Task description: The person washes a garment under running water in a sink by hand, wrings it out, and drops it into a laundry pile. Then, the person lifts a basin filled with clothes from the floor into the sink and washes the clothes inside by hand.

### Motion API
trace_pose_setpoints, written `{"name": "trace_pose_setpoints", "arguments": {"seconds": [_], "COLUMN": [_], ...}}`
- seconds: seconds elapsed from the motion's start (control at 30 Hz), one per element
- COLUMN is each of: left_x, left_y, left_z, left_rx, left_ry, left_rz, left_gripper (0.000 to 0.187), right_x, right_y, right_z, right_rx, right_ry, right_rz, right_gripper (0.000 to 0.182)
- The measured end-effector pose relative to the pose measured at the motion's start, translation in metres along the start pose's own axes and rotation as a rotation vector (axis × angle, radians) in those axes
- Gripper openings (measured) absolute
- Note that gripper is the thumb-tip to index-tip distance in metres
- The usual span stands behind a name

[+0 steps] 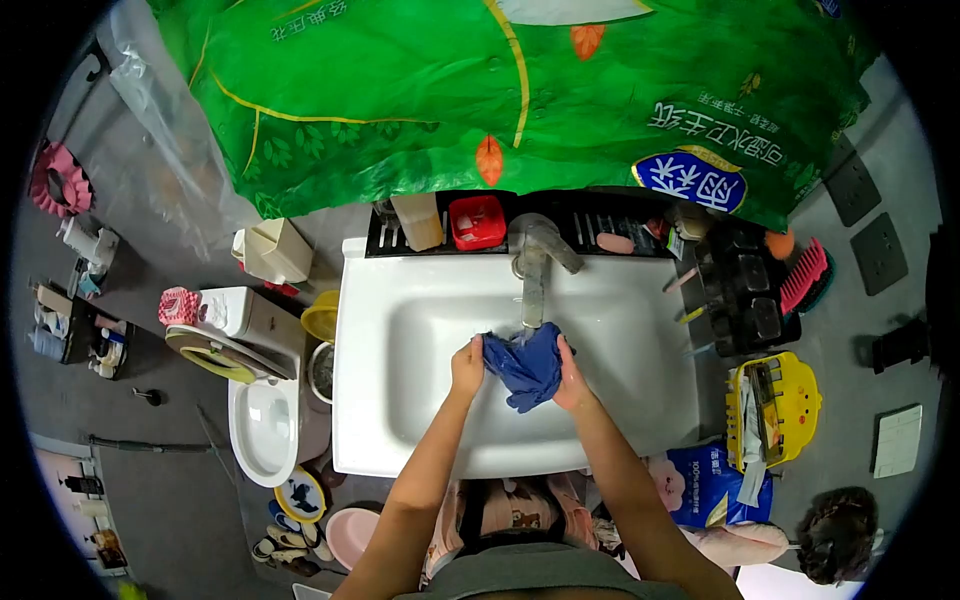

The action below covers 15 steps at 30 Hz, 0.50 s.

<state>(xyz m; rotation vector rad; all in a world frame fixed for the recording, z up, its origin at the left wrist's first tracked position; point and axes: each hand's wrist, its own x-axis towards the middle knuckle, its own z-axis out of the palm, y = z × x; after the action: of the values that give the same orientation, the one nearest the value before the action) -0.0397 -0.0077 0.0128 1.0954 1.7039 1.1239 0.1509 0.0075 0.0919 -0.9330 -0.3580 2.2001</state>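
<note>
Wetting or rinsing seemed to be the step in hand: a crumpled, dark blue cloth (526, 370) hung between both hands over the glossy white ceramic basin (640, 390), just below the mouth of the grey metal faucet (534, 285). The left hand (467, 366) had its fingers closed on the cloth's left edge, and the right hand (571, 380) was clamped on its right edge, the thumb uppermost. Whether water was running could not be told clearly. On the far ledge, a red plastic soap box (478, 222) sat left of the faucet and a pale pink oval soap bar (614, 243) lay to its right. Judging by the bunched folds, the next move called for a firm grip at both edges and some loosening, so that water could reach the inner layers.
</note>
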Motion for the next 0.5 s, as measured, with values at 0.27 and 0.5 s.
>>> {"name": "trace_pose_setpoints", "arguments": {"seconds": [0.27, 0.5], "left_x": [-0.024, -0.011], "left_y": [0.043, 0.063], "left_z": [0.024, 0.005], "left_rx": [-0.838, -0.376], "left_ry": [-0.637, -0.324], "left_rz": [-0.723, -0.327], "left_gripper": [0.047, 0.034], "right_x": [0.008, 0.008], "right_y": [-0.005, -0.007], "right_z": [0.01, -0.012], "right_rx": [-0.111, 0.009], "right_ry": [0.056, 0.035], "right_rz": [-0.02, 0.07], "right_gripper": [0.073, 0.079]}}
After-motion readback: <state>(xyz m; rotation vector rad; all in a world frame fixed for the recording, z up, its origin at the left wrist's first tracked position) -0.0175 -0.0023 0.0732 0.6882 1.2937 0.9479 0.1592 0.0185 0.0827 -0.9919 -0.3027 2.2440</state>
